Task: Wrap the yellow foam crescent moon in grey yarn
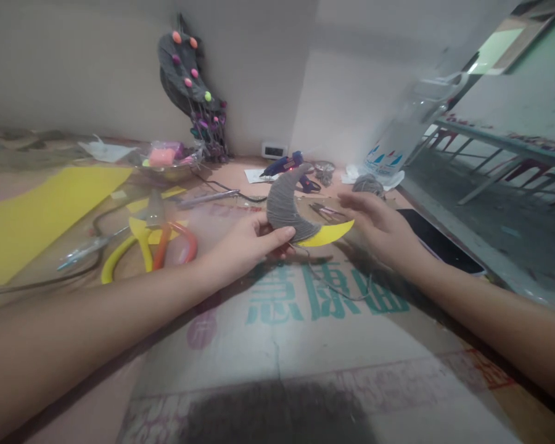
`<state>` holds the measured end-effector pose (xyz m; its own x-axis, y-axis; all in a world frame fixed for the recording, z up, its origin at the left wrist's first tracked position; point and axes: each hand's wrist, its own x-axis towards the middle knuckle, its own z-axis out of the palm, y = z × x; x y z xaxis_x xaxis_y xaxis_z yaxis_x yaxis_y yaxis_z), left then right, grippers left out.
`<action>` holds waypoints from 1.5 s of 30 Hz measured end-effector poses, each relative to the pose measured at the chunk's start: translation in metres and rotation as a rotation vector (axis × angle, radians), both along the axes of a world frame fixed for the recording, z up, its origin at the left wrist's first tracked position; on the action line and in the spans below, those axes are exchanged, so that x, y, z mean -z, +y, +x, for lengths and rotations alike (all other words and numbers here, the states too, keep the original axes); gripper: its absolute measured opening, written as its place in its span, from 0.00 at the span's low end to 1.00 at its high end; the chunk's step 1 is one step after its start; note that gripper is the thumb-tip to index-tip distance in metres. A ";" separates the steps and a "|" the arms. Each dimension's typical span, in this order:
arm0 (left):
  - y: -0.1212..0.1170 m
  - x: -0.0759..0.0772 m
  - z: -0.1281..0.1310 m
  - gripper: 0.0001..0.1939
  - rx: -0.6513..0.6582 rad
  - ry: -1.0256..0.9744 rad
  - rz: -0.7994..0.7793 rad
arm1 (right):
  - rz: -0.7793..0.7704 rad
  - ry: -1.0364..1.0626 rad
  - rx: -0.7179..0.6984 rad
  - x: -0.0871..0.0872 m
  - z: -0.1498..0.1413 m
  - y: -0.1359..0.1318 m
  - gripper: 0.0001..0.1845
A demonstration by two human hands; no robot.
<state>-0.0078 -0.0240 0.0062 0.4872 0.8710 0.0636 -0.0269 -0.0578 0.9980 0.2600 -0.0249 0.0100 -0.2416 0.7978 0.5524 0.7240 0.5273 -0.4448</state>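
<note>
My left hand point(254, 240) pinches a crescent moon cutout point(284, 203) at its left side, thumb in front and fingers behind. Grey yarn is wound tightly round most of the crescent, while its right tip is bare yellow. A loose strand of yarn point(337, 293) trails from it in a curve above the cardboard. To the right, my right hand point(374, 225) is raised with its fingers stretched out, apart from the crescent's yellow tip. Whether the strand touches that hand I cannot tell. A ball of grey yarn point(369, 184) sits beyond the right fingers.
Scissors point(155, 240) with yellow and orange handles lie left, beside a yellow sheet point(50, 213) and a clear bowl point(164, 169) of colourful bits. A blue glue gun point(282, 165) stands behind the crescent. A phone point(439, 240), plastic jug point(393, 135) and hanging decorated crescent point(185, 77) surround the printed cardboard point(277, 351).
</note>
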 end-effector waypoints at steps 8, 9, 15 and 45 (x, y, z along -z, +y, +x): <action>-0.004 -0.006 0.001 0.17 -0.044 -0.001 0.056 | -0.341 0.108 -0.170 -0.017 -0.041 -0.035 0.10; -0.004 -0.005 0.001 0.17 -0.044 0.019 0.081 | -0.359 0.130 -0.174 -0.015 -0.046 -0.034 0.10; -0.007 -0.001 0.003 0.19 0.000 0.107 0.171 | -0.478 0.285 -0.258 -0.001 -0.060 -0.030 0.13; -0.006 -0.008 -0.002 0.22 -0.074 0.353 0.231 | -0.218 -0.076 -0.197 -0.038 -0.021 -0.004 0.16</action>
